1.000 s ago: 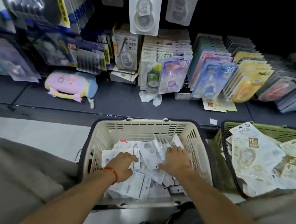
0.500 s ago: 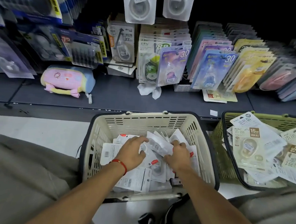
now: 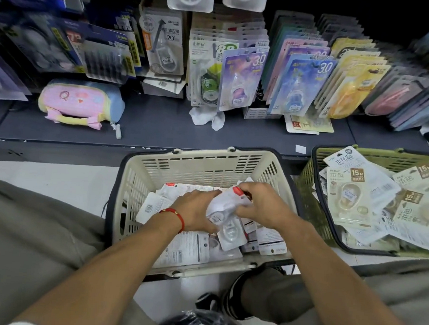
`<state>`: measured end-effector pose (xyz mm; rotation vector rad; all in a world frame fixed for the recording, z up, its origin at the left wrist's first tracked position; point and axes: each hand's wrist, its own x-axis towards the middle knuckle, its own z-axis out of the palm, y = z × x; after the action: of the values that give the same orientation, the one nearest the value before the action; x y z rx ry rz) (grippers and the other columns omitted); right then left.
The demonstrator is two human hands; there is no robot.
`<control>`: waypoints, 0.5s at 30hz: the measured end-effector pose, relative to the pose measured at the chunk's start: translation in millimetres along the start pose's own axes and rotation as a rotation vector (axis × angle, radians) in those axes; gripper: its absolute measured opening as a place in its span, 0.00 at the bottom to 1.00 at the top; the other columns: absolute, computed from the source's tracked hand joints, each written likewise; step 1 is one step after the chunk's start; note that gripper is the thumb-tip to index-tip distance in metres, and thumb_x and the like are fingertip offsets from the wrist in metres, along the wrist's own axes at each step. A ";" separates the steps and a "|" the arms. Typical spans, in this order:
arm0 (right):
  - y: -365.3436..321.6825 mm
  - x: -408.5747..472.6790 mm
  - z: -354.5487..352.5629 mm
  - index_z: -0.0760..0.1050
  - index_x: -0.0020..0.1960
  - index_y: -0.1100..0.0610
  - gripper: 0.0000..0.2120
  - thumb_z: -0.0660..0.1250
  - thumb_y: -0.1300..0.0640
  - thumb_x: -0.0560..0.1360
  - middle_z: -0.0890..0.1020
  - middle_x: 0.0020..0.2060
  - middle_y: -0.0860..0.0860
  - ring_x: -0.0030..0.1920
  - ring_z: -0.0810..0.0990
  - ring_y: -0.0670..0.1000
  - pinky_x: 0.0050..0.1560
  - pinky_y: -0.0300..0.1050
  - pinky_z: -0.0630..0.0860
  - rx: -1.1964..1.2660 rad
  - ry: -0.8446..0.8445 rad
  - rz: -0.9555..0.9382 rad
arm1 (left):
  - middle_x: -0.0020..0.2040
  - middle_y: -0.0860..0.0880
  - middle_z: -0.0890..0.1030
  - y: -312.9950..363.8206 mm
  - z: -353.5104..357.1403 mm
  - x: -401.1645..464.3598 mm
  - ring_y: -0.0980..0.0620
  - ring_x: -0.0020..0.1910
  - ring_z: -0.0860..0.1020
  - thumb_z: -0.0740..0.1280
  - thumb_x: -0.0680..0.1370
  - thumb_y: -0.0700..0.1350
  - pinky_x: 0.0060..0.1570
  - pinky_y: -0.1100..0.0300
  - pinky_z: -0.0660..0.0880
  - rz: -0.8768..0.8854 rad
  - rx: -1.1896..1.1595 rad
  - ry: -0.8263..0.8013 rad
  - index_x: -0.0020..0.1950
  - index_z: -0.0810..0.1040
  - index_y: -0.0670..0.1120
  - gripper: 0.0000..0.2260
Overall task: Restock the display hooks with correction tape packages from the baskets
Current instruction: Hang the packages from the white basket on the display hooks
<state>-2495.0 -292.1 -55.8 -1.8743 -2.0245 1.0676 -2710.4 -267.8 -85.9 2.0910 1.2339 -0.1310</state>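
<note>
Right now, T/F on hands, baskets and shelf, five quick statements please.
1. Both hands are inside the cream basket. True.
2. The left hand and right hand hold a bunch of white packages between them. True.
3. The green basket is empty. False: it is piled with 15M packages.
4. A red cord is on the right wrist. False: it is on the left wrist.
5. The pink pouch hangs from a hook. False: it lies on the shelf.
</note>
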 end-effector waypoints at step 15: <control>59.4 1.1 53.3 0.58 0.80 0.58 0.37 0.67 0.40 0.80 0.60 0.79 0.64 0.80 0.57 0.65 0.78 0.57 0.59 -0.794 0.002 0.331 | 0.45 0.58 0.88 -32.8 13.6 -17.8 0.63 0.42 0.85 0.83 0.70 0.41 0.34 0.68 0.79 -0.401 -1.046 0.212 0.54 0.81 0.54 0.18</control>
<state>-2478.9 -314.3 -130.7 -2.6324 -2.4058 0.2876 -2743.0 -279.0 -105.7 0.9639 1.4023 0.4750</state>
